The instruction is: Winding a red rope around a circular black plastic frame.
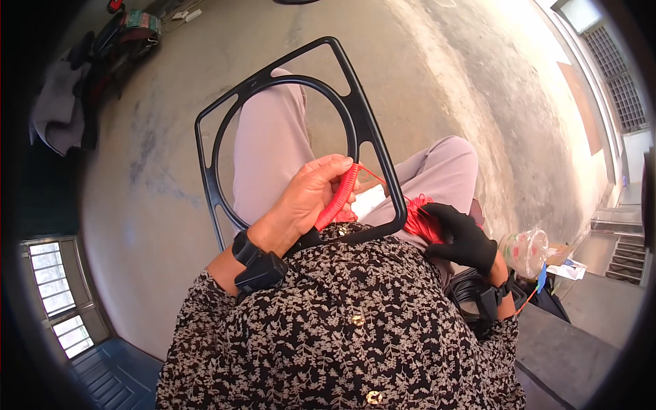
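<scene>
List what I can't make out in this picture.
All in the head view:
Black frame: lower-left corner hidden behind the left forearm.
Left hand: fingers partly behind the red coil.
Red cord bundle: partly covered by the gloved right hand.
Dark object: cut off by the top edge.

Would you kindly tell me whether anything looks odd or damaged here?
Nothing looks spilled or broken. One mild oddity: the right hand wears a black glove, while the left hand is bare, so they don't match.
</scene>
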A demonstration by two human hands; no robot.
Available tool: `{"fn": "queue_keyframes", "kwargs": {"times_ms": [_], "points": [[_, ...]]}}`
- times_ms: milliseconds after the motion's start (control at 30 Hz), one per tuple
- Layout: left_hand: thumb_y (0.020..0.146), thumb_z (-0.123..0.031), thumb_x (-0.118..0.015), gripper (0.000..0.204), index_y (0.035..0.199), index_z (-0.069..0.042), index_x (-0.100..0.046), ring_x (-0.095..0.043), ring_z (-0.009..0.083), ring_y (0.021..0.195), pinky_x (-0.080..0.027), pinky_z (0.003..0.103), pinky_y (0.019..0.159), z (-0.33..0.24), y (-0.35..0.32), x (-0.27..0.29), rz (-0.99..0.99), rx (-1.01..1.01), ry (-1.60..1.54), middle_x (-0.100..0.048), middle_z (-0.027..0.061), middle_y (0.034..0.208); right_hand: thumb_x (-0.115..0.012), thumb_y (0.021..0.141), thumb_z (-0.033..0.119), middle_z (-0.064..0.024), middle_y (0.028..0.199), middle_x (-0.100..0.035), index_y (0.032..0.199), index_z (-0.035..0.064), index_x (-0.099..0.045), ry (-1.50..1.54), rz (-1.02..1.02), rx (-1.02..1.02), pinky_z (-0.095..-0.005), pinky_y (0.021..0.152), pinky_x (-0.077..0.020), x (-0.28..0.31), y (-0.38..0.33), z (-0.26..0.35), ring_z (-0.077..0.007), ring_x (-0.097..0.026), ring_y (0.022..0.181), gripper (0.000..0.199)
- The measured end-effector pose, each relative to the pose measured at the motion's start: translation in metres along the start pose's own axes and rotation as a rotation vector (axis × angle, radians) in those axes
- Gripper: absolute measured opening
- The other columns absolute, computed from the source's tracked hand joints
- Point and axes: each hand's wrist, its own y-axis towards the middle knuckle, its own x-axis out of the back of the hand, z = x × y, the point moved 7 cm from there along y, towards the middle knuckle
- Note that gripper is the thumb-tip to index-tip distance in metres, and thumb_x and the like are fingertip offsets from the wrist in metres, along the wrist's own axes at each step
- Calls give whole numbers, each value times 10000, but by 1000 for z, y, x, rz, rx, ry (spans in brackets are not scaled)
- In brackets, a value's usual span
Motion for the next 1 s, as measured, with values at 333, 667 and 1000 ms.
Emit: {"fn": "queue_keyframes", "kwargs": {"times_ms": [333, 667, 1000], "points": [[964, -213, -528, 222, 915, -1, -576, -589, 106, 574, -527, 220, 531, 8, -11, -7, 46, 18, 116, -612, 58, 738, -646, 792, 169, -149, 929, -662, 1057, 95, -601, -389, -274, -366, -391, 743, -513, 30, -21, -25, -319, -649, 864, 278], [966, -235, -527, 246, 998, 8, -551, -638, 130, 632, -544, 223, 544, 19, -15, -2, 38, 86, 229, -643, 113, 806, -590, 894, 138, -57, 876, -620, 1043, -7, -591, 596, -683, -182, -265, 729, -484, 71, -24, -79, -118, -593, 779, 207], [969, -270, -523, 335, 1087, 40, -566, -648, 128, 624, -551, 223, 552, 28, -12, -16, 91, 199, 244, -657, 103, 809, -621, 907, 194, -26, 899, -625, 1090, 19, -596, 957, -789, -84, -241, 711, -503, 9, 124, -51, -109, -603, 786, 254]]}}
